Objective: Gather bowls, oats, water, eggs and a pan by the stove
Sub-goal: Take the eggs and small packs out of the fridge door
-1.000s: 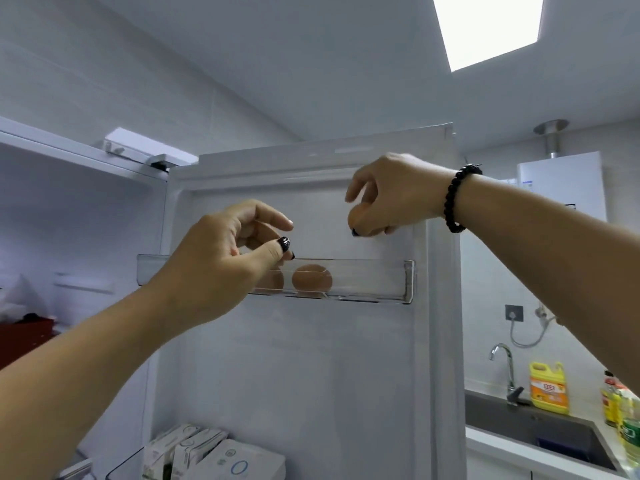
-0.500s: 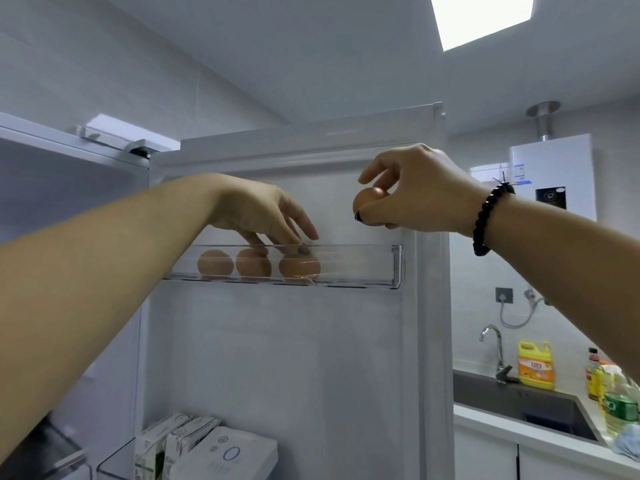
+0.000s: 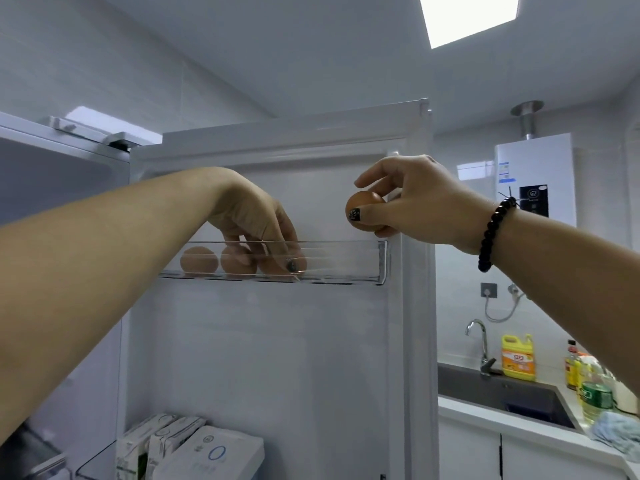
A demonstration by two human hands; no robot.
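Your right hand (image 3: 420, 199) is pinched around a brown egg (image 3: 364, 210), thumb across its front and fingers curled over the top and behind, held in the air just above the right end of the clear door shelf (image 3: 346, 261). The wrist, with its black bead bracelet (image 3: 493, 233), is level, and the forearm reaches in from the right edge of the view.

Your left hand (image 3: 256, 220) is bent down at the wrist, fingers dipped into the same shelf. The fingertips (image 3: 292, 264) rest around the rightmost of the eggs in the shelf (image 3: 239, 264); through the clear plastic you cannot tell whether they have closed on it or only touch it. Two more eggs lie just to its left, side by side. The left forearm stretches in from the near left, rising toward the fridge door (image 3: 263, 341).

Cartons (image 3: 194, 448) stand in the lower door bin. At far right, a sink (image 3: 498, 393) with a yellow jug (image 3: 518, 356) beside the tap.
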